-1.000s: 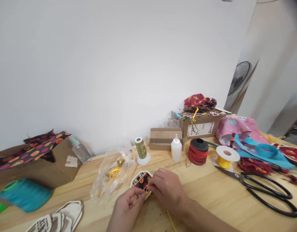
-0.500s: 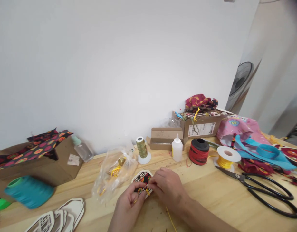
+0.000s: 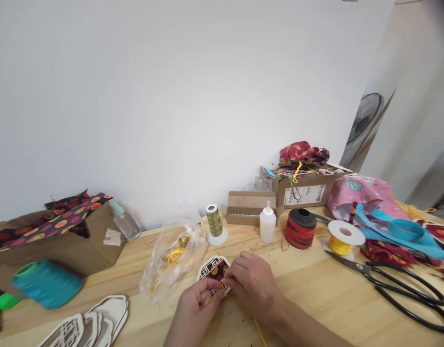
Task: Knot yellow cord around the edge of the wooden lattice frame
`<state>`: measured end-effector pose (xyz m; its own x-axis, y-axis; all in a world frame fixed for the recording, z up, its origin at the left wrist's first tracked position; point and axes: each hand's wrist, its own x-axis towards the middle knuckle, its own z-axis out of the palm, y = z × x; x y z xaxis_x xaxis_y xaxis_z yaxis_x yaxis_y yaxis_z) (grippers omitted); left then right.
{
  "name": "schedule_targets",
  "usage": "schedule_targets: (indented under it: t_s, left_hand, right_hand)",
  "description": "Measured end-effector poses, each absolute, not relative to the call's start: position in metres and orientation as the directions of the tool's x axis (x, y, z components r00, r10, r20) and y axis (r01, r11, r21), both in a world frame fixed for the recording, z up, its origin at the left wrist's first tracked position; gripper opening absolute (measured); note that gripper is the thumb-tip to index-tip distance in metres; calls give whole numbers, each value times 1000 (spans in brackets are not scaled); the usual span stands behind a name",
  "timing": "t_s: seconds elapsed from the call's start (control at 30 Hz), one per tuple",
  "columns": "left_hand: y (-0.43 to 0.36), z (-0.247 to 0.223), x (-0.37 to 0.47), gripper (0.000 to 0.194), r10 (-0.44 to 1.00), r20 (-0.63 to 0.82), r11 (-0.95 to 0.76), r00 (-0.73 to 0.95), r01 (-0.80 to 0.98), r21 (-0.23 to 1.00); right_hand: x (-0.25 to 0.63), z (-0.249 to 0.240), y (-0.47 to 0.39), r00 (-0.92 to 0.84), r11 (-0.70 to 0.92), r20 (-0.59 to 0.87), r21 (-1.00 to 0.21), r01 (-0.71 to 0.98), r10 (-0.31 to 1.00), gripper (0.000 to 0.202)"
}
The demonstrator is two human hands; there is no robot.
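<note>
A small pale lattice piece backed with dark patterned fabric [image 3: 215, 268] lies on the table at the lower middle, partly covered by my fingers. My left hand [image 3: 198, 306] is closed, its thumb and forefinger pinching yellow cord [image 3: 224, 289] at the piece's lower edge. Against the right side of the piece, my right hand [image 3: 251, 279] has its fingers pressed together; what lies between its fingertips is hidden. A length of the cord runs down below my right wrist to the frame's bottom edge.
Behind stand a green thread spool [image 3: 214, 222], a glue bottle [image 3: 267, 225] and a red thread spool [image 3: 300, 230]. Large scissors [image 3: 366, 270] and a yellow cord spool [image 3: 343, 238] are right. Wooden pieces [image 3: 110, 311], a plastic bag [image 3: 167, 265] and a teal cone [image 3: 48, 284] are left.
The whole view has shifted slightly, so objects sit a little further right. My left fingers have closed nearer the cord at the piece's lower edge; my right hand keeps its place beside it.
</note>
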<state>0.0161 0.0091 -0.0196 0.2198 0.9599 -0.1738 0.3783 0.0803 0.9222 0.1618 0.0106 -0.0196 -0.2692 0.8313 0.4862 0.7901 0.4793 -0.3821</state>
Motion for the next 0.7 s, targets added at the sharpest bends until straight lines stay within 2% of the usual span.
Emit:
schedule_targets:
  t_s: [0.2, 0.47, 0.7]
  left_hand:
    - [11, -21, 13, 31, 978, -137, 63, 154, 412, 909]
    - [11, -20, 9, 28, 936, -218, 142, 276, 271, 952]
    - [12, -16, 9, 25, 940, -163, 93, 300, 232, 968]
  right_hand:
    - [165, -18, 11, -275, 492, 465, -450, 746, 842, 8]
    - [165, -18, 10, -296, 521, 470, -475, 709, 832, 9]
    - [165, -18, 9, -296, 530, 480, -477, 701, 825, 11]
